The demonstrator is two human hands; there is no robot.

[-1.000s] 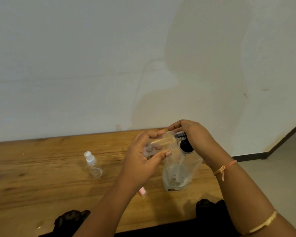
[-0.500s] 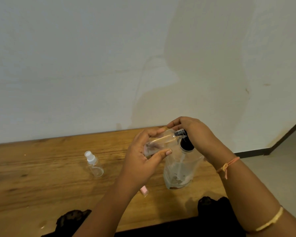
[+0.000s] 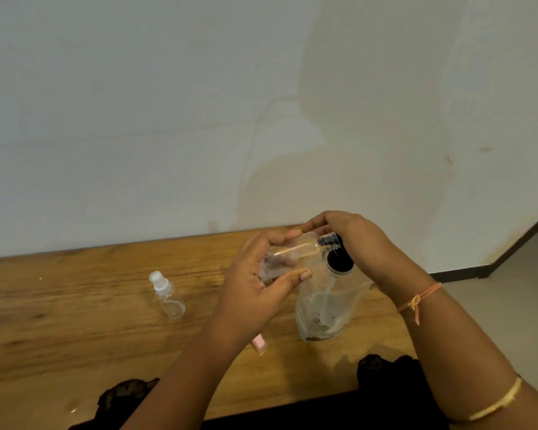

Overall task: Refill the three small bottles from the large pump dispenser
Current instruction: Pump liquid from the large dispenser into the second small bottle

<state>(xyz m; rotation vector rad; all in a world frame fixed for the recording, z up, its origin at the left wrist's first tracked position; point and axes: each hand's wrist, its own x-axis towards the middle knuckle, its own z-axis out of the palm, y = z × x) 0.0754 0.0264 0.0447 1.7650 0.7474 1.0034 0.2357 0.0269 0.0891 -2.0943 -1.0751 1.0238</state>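
Little has been shifted over the last second: both grips are found almost where they were, and the small bottle [image 3: 292,252] is kept at the same spot by the pump nozzle.

The left grip [image 3: 261,283] is closed round the small bottle, thumb below and fingers above, so that the bottle is held nearly on its side with its neck turned toward the right grip [image 3: 351,237]. The right grip is curled over the pump head of the large pump dispenser [image 3: 330,308], which stands on the tabletop [image 3: 75,321] directly beneath it. Whether the nozzle is actually inside the neck cannot be told.

As a judgement, the first fill is under way and not finished. The held bottle looks mostly clear, with something cloudy only at the end inside the left grip. A spray-capped bottle [image 3: 166,294] rests on the tabletop well to the left of the left grip, apart from both; it appears empty and is still capped, so it is taken as not yet filled. Under the left wrist a pink piece [image 3: 259,342] is partly hidden, and whether it belongs to the third bottle cannot be told. Only a little liquid is seen at the bottom of the dispenser, which may not be enough for all three.
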